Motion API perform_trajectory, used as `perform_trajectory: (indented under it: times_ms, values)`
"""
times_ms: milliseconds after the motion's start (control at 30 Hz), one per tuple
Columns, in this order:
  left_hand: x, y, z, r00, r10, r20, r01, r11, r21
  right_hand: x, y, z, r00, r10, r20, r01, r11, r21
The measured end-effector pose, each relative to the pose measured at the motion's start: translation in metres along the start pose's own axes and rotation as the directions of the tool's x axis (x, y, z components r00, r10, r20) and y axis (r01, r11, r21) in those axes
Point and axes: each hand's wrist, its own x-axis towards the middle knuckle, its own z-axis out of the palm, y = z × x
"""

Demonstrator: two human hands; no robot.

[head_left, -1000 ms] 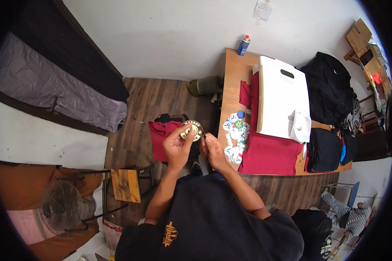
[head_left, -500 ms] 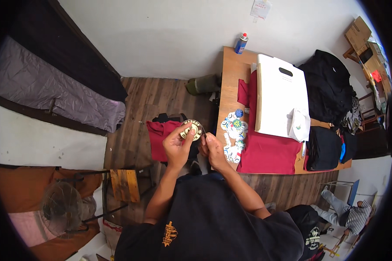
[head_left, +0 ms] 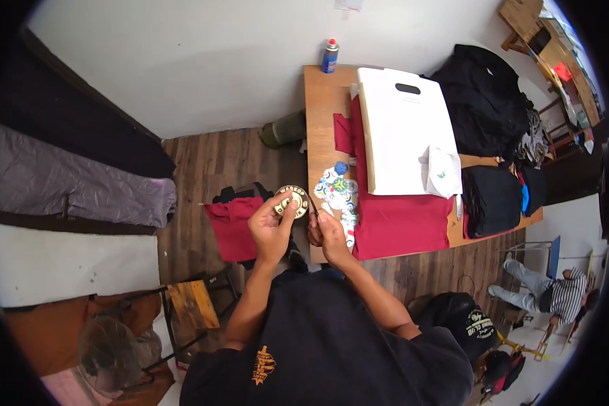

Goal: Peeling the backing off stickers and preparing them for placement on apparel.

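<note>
A round cream-and-dark-brown badge (head_left: 301,205), flat and lettered, is held in the air in front of the person's chest, printed face toward the camera. In view it lies between the red cloth on the left and the near end of the table. The left hand (head_left: 269,231) is closed to a pinch on the badge, thumb across its face and index finger along its edge. The right hand (head_left: 333,238) is just beside the badge's right edge, fingers curled and thumb and index brought together on a small dark sliver (head_left: 316,211); whether this joins the badge cannot be told.

Left of the hands, the red cloth (head_left: 231,231) lies over dark fabric. To the right stands the wooden table (head_left: 320,95). On its near edge lie patterned paper cut-outs (head_left: 333,189), partly overlapping. Next to them a large red fabric (head_left: 402,230) is spread, with a white box (head_left: 402,139) on top and a white packet (head_left: 444,170) at the box's lower corner. A blue spray can (head_left: 329,58) with a red cap stands upright at the far end. Black garments (head_left: 480,88) are heaped beyond the box.

At lower left are a wooden stool (head_left: 193,304) and a round fan (head_left: 106,352). A person in a striped shirt (head_left: 567,298) is at far right.
</note>
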Motion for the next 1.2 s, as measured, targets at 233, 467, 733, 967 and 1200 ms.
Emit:
perform_trajectory:
  times_ms: [233,467,733,967,1200]
  values:
    - [0.001,-0.005,0.011,0.999,-0.012,0.053,0.012,1.000,-0.004,-0.008,-0.002,-0.017,0.997,-0.016,-0.069,0.014,0.999,-0.035]
    - [-0.004,-0.017,0.032,0.993,-0.070,0.097,0.068,0.997,0.024,-0.021,-0.015,-0.027,0.984,-0.020,-0.175,0.021,1.000,0.003]
    - [-0.004,-0.025,0.074,0.999,0.005,0.045,-0.005,1.000,-0.005,-0.020,-0.036,-0.063,0.997,0.006,-0.079,-0.009,0.999,-0.041]
    - [-0.010,-0.027,0.106,0.995,0.058,-0.083,-0.060,0.998,-0.018,-0.009,-0.048,-0.107,0.998,-0.018,0.063,0.026,0.991,-0.129]
    - [-0.016,-0.034,0.124,0.986,0.092,-0.141,-0.095,0.995,-0.017,-0.006,-0.064,-0.116,0.991,0.007,0.133,0.015,0.986,-0.164]
